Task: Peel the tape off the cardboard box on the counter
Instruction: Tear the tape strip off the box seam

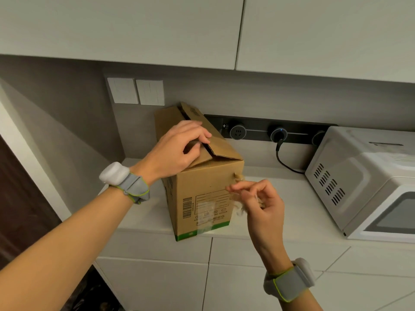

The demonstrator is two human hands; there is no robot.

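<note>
Plainly, the cardboard box stands upright on the pale tabletop, near its front edge. The box's front face carries a black barcode, a printed frame of ruled lines, a row of small handling symbols and a green band along the bottom. All the lettering there, and the print on the raised top flap, is too small to read. The top flaps are parted by a dark gap, and what the box holds cannot be made out. The left hand lies on top of the box, its grip curled over the edge of a flap, thumb tucked beneath the fingers. The right hand is just beside the box's right front corner, its grip pinching a crumpled strip of tape that reaches to that corner near the top. A strip of clear tape lies flat down the front face to the bottom edge. Both wrists wear grey bands with white pods. To the right of the box sits a white microwave. Behind the box a black power track holds round sockets, one with a black cable plugged in, and above the box, to the left, are two white wall switches.
</note>
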